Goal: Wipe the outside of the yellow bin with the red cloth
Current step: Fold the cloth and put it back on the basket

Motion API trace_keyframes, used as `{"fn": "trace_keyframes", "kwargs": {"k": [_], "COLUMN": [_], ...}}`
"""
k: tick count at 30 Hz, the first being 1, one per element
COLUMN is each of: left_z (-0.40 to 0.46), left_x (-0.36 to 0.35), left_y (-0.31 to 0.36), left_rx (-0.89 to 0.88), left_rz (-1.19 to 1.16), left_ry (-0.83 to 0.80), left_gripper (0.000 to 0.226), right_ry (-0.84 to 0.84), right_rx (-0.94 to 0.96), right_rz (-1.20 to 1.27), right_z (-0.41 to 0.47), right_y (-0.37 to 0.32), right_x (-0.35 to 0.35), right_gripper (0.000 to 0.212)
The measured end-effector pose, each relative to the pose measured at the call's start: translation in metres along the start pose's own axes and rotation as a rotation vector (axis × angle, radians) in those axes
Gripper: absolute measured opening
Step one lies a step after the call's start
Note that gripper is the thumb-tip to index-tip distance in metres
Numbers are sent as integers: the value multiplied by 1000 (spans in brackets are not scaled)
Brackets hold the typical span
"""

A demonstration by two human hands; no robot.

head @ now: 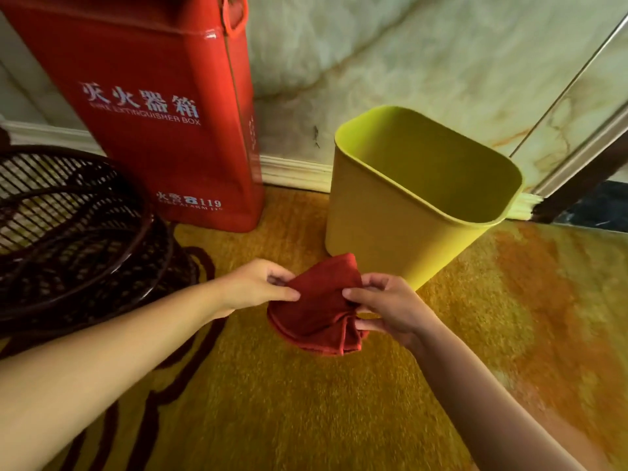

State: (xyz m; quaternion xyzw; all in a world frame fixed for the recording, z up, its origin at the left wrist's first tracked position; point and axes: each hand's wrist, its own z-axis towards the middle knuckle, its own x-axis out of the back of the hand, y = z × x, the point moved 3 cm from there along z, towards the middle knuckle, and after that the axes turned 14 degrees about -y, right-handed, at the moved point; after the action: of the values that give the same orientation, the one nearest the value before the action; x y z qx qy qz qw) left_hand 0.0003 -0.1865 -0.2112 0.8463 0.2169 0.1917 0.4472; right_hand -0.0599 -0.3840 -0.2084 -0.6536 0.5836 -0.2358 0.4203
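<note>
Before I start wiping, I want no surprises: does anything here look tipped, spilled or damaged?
Nothing is spilled or broken. The yellow bin stands upright and empty on the carpet. The red cloth is bunched between the left hand and the right hand, not yet on the bin. One small dark mark shows on the wall behind.

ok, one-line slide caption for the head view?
Both hands, left hand and right hand, hold the red cloth before the upright yellow bin.
</note>
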Motion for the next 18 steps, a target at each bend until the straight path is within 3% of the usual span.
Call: {"fn": "trace_keyframes", "kwargs": {"k": [8,14,18], "left_z": [-100,-182,-208], "left_x": [65,142,185], "left_y": [11,22,0], "left_rx": [-94,-137,-56], "left_rz": [-207,-223,-250], "left_ry": [81,163,252], "left_gripper": [16,30,22], "right_ry": [-170,-266,-286], "right_rx": [74,46,-35], "right_rz": [-205,-350,-362], "right_z": [15,54,90], "right_y": [-85,-158,-168], "right_x": [-75,-159,-205], "right_gripper": [7,25,11]}}
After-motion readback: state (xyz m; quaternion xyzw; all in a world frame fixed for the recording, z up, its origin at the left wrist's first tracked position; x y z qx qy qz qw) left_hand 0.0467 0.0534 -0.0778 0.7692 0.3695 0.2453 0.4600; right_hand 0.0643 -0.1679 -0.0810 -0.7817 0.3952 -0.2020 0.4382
